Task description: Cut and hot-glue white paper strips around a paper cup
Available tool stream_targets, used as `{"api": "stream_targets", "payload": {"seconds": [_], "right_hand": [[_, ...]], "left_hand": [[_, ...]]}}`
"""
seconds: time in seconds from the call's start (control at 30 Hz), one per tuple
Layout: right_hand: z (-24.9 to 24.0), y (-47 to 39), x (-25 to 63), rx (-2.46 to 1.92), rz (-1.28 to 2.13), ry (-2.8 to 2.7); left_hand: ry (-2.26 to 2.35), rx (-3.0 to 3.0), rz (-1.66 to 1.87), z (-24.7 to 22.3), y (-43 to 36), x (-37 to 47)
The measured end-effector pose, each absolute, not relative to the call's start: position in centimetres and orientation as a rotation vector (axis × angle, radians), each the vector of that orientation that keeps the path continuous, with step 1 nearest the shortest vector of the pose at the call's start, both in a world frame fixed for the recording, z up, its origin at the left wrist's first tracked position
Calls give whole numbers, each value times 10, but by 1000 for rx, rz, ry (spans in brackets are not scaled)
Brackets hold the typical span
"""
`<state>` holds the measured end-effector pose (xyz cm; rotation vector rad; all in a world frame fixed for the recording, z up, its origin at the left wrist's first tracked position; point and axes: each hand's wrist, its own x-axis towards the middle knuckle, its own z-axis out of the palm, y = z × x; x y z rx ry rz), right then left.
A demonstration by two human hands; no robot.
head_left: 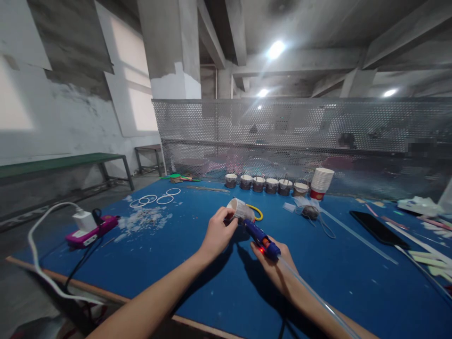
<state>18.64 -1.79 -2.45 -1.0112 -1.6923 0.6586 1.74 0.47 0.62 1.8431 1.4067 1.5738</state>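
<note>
While the left hand grips a white cup, the right hand clasps a blue glue gun aimed at it, yellow loop beyond both hands.

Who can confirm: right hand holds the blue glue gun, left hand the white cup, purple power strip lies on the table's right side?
No: the head view shows the purple power strip on the left side of the table. Right hand does hold the blue glue gun, left hand the white cup.
</note>
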Motion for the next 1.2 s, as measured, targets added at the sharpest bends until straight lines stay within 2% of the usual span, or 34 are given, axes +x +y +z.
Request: {"api": "stream_targets", "payload": {"seconds": [0.5, 0.8, 1.03, 1.2], "right_hand": [[-21, -18, 186, -1019, 664, -1686], [-17, -24, 191, -1070, 857, -1589], [-1, -30, 194, -1130, 910, -1486], [-8, -23, 193, -1163, 927, -1413]], "left_hand": [[1395, 1715, 1612, 8, 7, 17], [1305, 1354, 1574, 12, 11, 15], [1287, 1300, 1543, 12, 10, 16], [1324, 1322, 1543, 10, 10, 16]]}}
